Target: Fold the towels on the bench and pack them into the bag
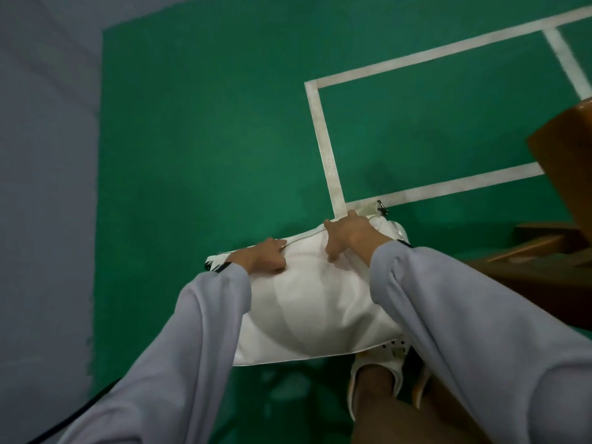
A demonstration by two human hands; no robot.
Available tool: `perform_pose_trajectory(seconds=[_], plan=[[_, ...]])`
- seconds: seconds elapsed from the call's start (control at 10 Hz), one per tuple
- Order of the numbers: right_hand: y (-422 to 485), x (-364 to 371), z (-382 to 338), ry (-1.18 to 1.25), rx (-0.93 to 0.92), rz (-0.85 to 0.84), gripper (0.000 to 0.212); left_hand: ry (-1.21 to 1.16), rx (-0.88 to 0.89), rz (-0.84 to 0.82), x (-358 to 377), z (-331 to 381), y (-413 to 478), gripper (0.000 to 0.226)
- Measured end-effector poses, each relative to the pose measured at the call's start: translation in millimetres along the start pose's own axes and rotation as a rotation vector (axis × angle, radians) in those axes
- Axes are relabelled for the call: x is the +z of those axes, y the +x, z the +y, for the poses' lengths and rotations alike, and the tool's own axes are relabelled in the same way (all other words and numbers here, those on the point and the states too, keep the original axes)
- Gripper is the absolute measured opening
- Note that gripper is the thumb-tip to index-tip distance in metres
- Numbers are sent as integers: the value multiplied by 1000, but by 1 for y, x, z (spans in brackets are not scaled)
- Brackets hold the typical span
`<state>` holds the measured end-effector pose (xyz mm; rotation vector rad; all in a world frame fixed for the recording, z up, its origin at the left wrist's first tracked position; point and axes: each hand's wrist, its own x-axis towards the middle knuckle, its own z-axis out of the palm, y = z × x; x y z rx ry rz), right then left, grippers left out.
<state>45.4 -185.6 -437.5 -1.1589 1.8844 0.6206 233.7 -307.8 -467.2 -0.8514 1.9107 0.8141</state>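
Gripping the top edge of the white bag, the right hand curls over it while the left hand pinches the zip line. The bag is down on the green floor, left of the wooden surface.

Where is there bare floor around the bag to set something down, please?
The green floor is bare left of the bag, out to the grey strip, and beyond it, also inside the white court lines. The right and near side is crowded: the wooden bench stands close and a shoe shows at the bag's edge.
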Motion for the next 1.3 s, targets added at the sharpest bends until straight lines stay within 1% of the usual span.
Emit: perform_pose_trajectory(seconds=[0.1, 0.2, 0.3, 0.4, 0.5, 0.6, 0.7, 0.8, 0.9, 1.0, 1.1, 1.2, 1.3], plan=[[5, -1, 9, 6, -2, -91, 95, 69, 3, 1, -6, -3, -2, 50], [1, 3, 11, 18, -80, -37, 71, 54, 40, -12, -11, -7, -10, 28], [-18, 5, 6, 9, -161, 122, 26, 40, 119, 163, -4, -10, -16, 22], [-48, 2, 6, -12, -228, 219, 23, 157, 167, 271, -5, -7, -40, 32], [-87, -10, 6, -11, -293, 194, 30, 290, 201, 206, -30, -2, -80, 29], [-127, -19, -6, -84, -348, 136, 27, 347, 214, 105, -43, 7, -120, 26], [-165, -13, -17, -189, -361, 120, 27, 313, 204, 18, -27, 17, -153, 21], [-192, -5, -25, -239, -371, 148, 27, 318, 193, 18, -12, 22, -176, 14], [-201, -3, -28, -289, -372, 204, 25, 359, 182, 86, -9, 25, -190, 10], [-201, 0, -19, -325, -338, 268, 16, 487, 199, 241, -3, 30, -195, 5], [-203, -3, 2, -305, -250, 299, 20, 549, 191, 341, 4, 35, -189, 20], [-197, -5, 24, -202, -172, 355, 27, 510, 215, 371, -8, 49, -189, 24], [-194, -8, 29, -55, -171, 370, 38, 482, 245, 408, -28, 72, -199, 23]])
